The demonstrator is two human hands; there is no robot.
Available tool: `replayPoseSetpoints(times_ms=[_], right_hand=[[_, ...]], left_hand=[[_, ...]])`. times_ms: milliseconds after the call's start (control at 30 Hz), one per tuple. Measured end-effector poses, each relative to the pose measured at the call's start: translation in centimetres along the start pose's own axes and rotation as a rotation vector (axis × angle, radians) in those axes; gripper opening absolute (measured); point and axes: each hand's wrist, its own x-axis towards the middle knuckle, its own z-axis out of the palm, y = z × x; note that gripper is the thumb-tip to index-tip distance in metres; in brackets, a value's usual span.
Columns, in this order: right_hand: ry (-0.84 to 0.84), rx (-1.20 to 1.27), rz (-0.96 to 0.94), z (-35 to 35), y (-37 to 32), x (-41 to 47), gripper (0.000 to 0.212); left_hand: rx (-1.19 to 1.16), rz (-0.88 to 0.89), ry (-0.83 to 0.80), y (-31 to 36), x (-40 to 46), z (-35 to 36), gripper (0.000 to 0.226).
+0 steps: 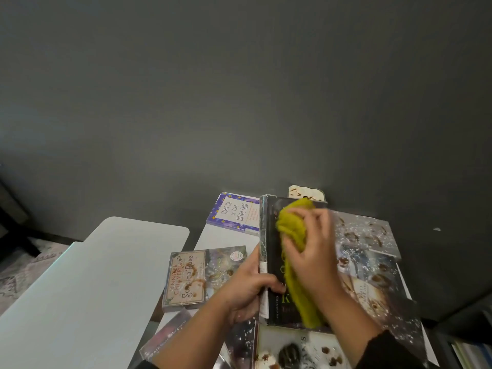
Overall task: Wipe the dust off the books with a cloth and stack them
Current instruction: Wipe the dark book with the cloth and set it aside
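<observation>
— What carries everything on my feed?
— A white table (221,238) against the dark wall. I see the purple-bordered book (235,213) flat at its far side, the "Sonoma Rose" book (197,275) nearer, and speckled, stained books (367,233) on the right.

The right hand (314,251) and the fuzzy yellow-green cloth (295,257) are blurry, and they hide most of the words on the black hardcover book (274,235). The white book with brown spots (298,350) is cut off by the bottom edge. The speckled books on the right (372,262) are too smeared to read.
</observation>
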Motion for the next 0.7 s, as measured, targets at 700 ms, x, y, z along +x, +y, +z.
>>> replayPoseSetpoints(times_ms=[700], right_hand=[[-0.006, -0.052, -0.148, 1.9, -1.1, -1.0, 0.040]], left_hand=[[0.033, -0.018, -0.008, 0.2, -0.4, -0.4, 0.082]])
